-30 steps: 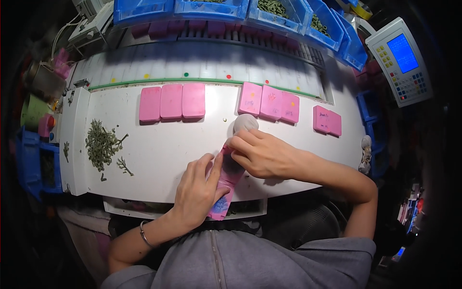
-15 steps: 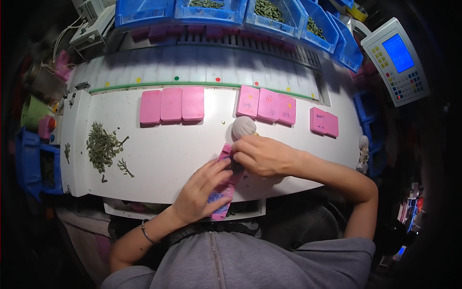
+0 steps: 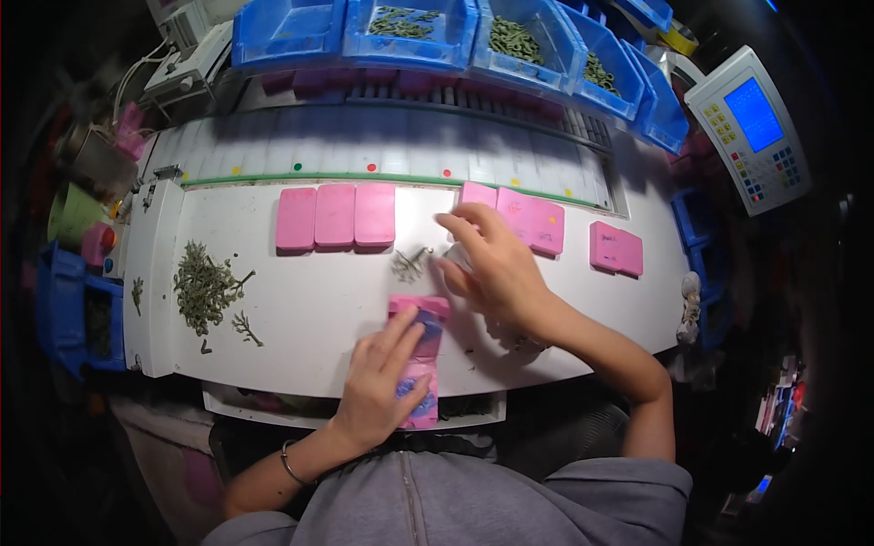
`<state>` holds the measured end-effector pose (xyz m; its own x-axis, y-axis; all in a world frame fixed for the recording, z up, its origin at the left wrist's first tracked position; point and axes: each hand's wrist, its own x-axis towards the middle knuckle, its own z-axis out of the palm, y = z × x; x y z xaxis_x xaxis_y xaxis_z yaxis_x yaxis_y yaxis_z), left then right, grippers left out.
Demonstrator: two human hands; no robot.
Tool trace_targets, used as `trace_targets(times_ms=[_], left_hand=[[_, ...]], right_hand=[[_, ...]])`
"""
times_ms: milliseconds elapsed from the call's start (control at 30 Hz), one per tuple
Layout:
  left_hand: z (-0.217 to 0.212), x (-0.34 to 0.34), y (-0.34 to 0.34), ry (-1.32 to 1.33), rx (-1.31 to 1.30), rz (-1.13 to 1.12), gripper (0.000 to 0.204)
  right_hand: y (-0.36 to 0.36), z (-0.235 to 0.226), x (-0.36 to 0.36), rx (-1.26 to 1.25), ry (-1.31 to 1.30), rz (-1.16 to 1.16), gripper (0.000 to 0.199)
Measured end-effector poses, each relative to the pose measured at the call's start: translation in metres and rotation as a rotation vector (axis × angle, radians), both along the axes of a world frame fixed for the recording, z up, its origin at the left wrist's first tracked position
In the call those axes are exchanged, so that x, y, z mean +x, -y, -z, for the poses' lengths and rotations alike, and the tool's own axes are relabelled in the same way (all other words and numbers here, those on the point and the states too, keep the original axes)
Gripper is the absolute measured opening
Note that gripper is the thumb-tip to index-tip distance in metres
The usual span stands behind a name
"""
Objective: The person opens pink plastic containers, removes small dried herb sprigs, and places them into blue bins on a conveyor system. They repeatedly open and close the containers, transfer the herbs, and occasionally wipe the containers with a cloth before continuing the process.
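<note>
Below the middle of the white worktop, my left hand (image 3: 376,375) grips an opened pink rubber mold (image 3: 426,362) by its left side, fingers stretched over the upper half and thumb on the lower. Blue patches mark the mold's inner faces. My right hand (image 3: 501,259) hovers to the upper right of it, fingers apart, holding nothing that I can see. A small grey-green branched piece (image 3: 407,267), blurred, is just left of my right fingers. The round whitish pad (image 3: 460,258) is mostly hidden behind that hand.
Three closed pink blocks (image 3: 336,217) stand left of centre, more (image 3: 537,221) behind my right hand, and a pair (image 3: 616,248) to the right. A heap of green pieces (image 3: 202,289) lies left. Blue bins (image 3: 410,41) line the back; a keypad panel (image 3: 751,127) stands right.
My right hand has left the mold, moved up and opened. The mold sits straighter and its inside shows more. A branched piece now appears above it. The whole view has shifted slightly.
</note>
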<state>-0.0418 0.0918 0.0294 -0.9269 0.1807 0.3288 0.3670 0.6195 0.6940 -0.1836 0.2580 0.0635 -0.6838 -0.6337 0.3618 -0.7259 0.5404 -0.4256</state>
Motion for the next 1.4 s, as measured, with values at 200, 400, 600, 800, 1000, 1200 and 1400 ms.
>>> trace_targets(times_ms=[200, 400, 600, 800, 1000, 1200, 1400], left_hand=[[0.004, -0.008, 0.018, 0.104, 0.01, -0.123, 0.084], [0.003, -0.01, 0.019, 0.182, -0.012, -0.121, 0.094], [0.006, -0.009, 0.019, 0.192, 0.02, -0.135, 0.1], [0.005, -0.008, 0.019, 0.208, 0.046, -0.153, 0.102], [0.006, -0.004, 0.02, 0.201, 0.007, -0.137, 0.103], [0.015, 0.013, 0.023, 0.132, 0.038, -0.016, 0.104], [0.012, 0.012, 0.033, 0.148, 0.077, 0.09, 0.107]], right_hand=[[-0.038, 0.03, 0.049, 0.374, -0.032, 0.126, 0.062], [-0.019, -0.004, 0.063, 0.151, -0.103, 0.011, 0.062], [0.003, 0.005, 0.071, 0.395, -0.128, -0.163, 0.058], [0.005, 0.001, 0.067, 0.186, -0.24, -0.185, 0.057], [0.013, -0.009, 0.08, 0.414, -0.158, -0.19, 0.057], [-0.02, -0.016, 0.09, 0.277, -0.024, -0.112, 0.057], [-0.023, -0.021, 0.094, 0.161, -0.023, -0.054, 0.052]])
